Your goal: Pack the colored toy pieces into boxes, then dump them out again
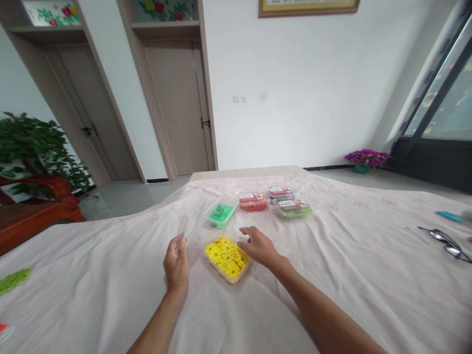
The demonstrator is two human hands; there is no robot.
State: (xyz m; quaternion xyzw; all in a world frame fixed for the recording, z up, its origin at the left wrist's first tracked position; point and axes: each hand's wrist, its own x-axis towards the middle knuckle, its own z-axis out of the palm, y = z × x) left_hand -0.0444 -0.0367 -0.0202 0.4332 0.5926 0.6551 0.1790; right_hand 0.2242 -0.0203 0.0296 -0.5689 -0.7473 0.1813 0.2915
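My left hand [176,264] pinches clear lid [193,219] aside — likely leaves yellow pieces [225,256] reachable. My right hand [258,246] — fingers parted, seemingly empty — at tub [233,287] edge.

Beyond the far edge of the cloth-covered surface [365,255], backed by a white wall [302,69], hung high with a gold-framed picture [309,6] and fitted lower with white wall plates [264,96]. Toward the left, set with a shut taupe door [175,98] and a second door [79,93] further over, topped by flowered panels [164,9]. Underlaid by a glossy grey floor [121,199]. Off the left edge, filled by red-brown wooden furniture [68,199] near a leafy plant [29,147]; past the far right corner, coloured by purple flowers [367,157] near a dark-framed window [452,110]. Evenly lit.
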